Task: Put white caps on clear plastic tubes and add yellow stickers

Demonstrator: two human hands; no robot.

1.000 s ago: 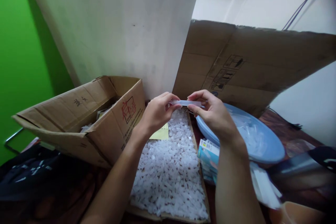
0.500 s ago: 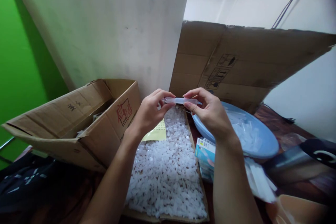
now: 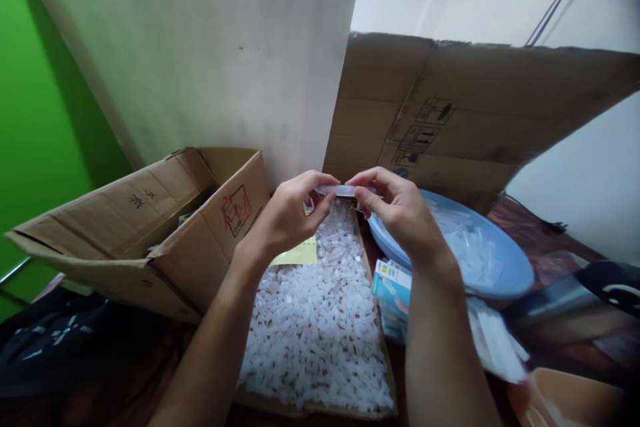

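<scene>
Between my two hands is a small translucent plastic tube (image 3: 344, 191), held level. My left hand (image 3: 295, 208) pinches its left end between thumb and fingers. The right end is in the pinch of my right hand (image 3: 387, 197). Below them lies a shallow cardboard tray (image 3: 385, 353) full of small whitish translucent plastic pieces (image 3: 315, 333). A yellow sticker sheet (image 3: 299, 253) rests on these pieces, partly hidden by my left hand and wrist.
An open cardboard box (image 3: 200, 260) stands on the left. To the right are a blue basin (image 3: 520, 280) with clear plastic pieces, a small blue-and-white packet (image 3: 393, 290), white strips (image 3: 495, 340) and an orange container (image 3: 575, 393). Large cardboard (image 3: 475, 100) leans behind.
The fingers have shifted slightly on the tube, my right thumb moving a little inward. Both hands stay in nearly the same place, and the view has moved very slightly.
</scene>
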